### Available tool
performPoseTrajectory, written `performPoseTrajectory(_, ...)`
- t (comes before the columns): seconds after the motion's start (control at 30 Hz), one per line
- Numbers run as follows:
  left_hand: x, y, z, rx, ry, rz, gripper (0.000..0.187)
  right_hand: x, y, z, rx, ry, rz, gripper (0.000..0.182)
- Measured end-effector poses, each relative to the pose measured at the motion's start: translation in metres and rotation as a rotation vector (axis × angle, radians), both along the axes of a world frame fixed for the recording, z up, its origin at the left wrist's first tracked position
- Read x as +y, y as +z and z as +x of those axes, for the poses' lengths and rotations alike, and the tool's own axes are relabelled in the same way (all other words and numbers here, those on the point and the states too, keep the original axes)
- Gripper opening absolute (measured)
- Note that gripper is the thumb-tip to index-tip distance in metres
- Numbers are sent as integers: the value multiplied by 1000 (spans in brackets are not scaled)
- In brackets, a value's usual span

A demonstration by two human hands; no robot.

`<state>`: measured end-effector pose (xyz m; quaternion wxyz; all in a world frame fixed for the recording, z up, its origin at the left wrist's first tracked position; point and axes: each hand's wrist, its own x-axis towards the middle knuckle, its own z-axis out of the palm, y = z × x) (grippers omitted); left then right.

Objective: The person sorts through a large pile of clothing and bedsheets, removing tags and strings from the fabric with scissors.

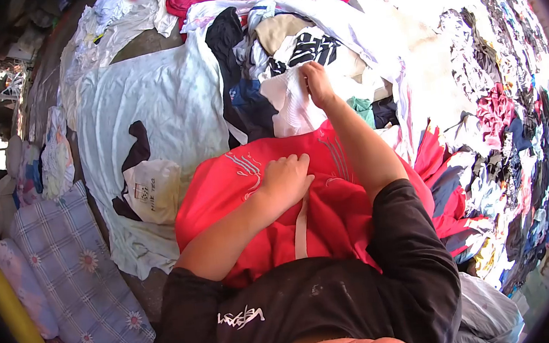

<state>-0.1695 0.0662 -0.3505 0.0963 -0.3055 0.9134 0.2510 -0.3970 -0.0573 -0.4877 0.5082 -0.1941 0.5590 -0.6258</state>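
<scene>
My right hand (316, 85) is closed on the edge of a white ribbed cloth (293, 100), at the near side of a heap of mixed clothes. Closer to my body, my left hand (288, 175) rests closed on a red garment (224, 196) with grey stripe markings, spread across my lap. A pale strap (303, 225) runs down the red fabric just below that hand. Whether the left fingers grip the red fabric or the strap is hidden. Past the right hand lie a black-and-white patterned cloth (315, 48) and a beige piece (281, 32).
A pale mint sheet (149, 104) covers the ground on the left, with a printed cream cloth (154, 190) on it. A checked floral cushion (79, 269) and a yellow roll (11, 309) lie at lower left. Piled clothes (500, 110) rise along the right.
</scene>
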Motion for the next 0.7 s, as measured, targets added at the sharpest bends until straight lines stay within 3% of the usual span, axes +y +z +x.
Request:
performPoseTrajectory(0.13, -24, 12, 1, 242, 244, -49, 48, 1, 147, -13, 281, -43, -399, 11)
performPoseTrajectory(0.2, -40, 14, 1, 458, 349, -124, 56, 21, 236, -10, 14, -57, -438, 12)
performPoseTrajectory(0.3, -55, 16, -1, 686, 451, -117, 64, 44, 320, 1, -3, -127, -589, 11)
performPoseTrajectory(0.37, -62, 13, -3, 849, 401, 28, 69, 59, 363, -4, 108, -29, -677, 13)
performPoseTrajectory(0.4, -65, 13, -5, 929, 374, 101, 72, 63, 390, 5, -9, -20, -776, 12)
performPoseTrajectory(0.43, -68, 13, -6, 954, 334, 74, 71, 74, 426, 23, 95, -57, -808, 19)
performPoseTrajectory(0.5, -72, 15, -5, 1000, 254, 13, 71, 85, 477, 35, 94, 58, -1005, 13)
performPoseTrajectory(0.57, -70, 33, 0, 1089, 360, 128, 52, 90, 515, 35, 138, 100, -1125, 10)
performPoseTrajectory(0.67, -99, 33, 20, 1006, 706, -229, 44, 91, 547, 24, 223, 27, -1279, 10)
performPoseTrajectory(0.7, -112, 22, 29, 985, 749, -168, 43, 94, 551, 21, 244, -28, -1268, 10)
